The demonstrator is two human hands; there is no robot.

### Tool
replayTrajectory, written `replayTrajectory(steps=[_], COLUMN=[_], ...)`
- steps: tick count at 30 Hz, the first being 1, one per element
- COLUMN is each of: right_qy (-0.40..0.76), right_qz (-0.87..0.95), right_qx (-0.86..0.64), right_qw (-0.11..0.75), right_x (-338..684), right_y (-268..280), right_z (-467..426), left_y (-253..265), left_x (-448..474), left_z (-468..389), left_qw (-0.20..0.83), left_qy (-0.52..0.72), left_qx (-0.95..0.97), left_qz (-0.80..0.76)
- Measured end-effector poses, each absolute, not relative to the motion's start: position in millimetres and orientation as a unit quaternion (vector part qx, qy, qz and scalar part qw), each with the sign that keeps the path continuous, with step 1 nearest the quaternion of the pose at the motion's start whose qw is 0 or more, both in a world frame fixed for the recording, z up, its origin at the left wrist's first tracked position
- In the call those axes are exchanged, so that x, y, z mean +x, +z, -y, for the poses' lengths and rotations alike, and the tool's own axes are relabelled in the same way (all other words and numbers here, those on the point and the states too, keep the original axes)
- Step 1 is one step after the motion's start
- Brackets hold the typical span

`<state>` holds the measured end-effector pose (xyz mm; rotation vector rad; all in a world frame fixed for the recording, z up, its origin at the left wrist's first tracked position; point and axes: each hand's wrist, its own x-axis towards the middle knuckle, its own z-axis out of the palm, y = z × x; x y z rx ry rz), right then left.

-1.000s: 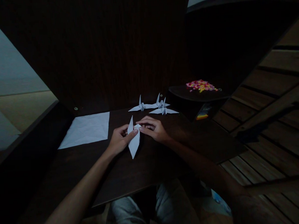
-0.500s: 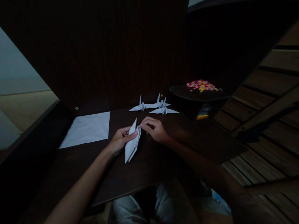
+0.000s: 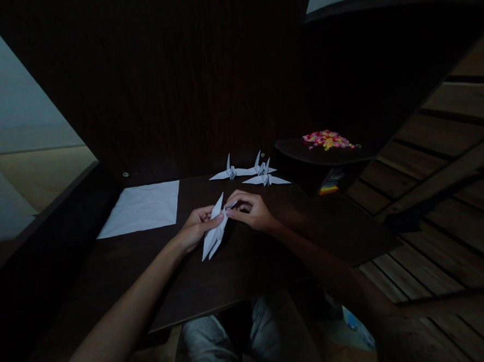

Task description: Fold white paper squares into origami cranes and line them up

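A partly folded white paper crane (image 3: 213,238) is held above the dark table, its long points slanting up and down. My left hand (image 3: 196,226) is closed on its middle, thumb on the near face. With thumb and fingertips, my right hand (image 3: 250,209) pinches a narrow folded strip at the crane's upper right, which now sticks out to the right. Behind the hands stand finished white paper cranes (image 3: 266,179), close together near the back panel.
A flat, creased white paper sheet (image 3: 141,210) lies at the left. On a low corner shelf (image 3: 301,154) to the right is a pile of small pink, red and yellow pieces (image 3: 328,139). A dark panel (image 3: 195,85) rises behind the table.
My right fingers have bent the narrow strip outward to the right, away from the crane's body. My left hand keeps its hold; the standing cranes and sheet are unmoved.
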<state>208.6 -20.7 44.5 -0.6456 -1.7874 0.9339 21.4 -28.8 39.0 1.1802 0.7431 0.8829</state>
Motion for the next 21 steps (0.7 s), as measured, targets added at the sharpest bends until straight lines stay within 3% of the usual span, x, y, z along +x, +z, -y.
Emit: replayTrajectory(steps=[5,13,21], right_qy=[0.391,0.371,0.448], right_qz=[0.733,0.728,0.708], right_qx=[-0.287,-0.296,-0.27], right_qw=[0.477,0.496,0.475], right_x=[208.9,203.8,210.0], right_y=[40.4,38.1,40.8], right_z=[17.3,15.2,19.0], left_y=[39.0,38.0,32.5], left_x=[20.8,22.6,20.8], left_z=[26.9,26.8,24.6], left_qw=[0.648,0.518,0.404], left_qy=[0.396,0.44,0.464], left_qx=[0.541,0.607,0.663], left_qz=[-0.36,-0.412,-0.427])
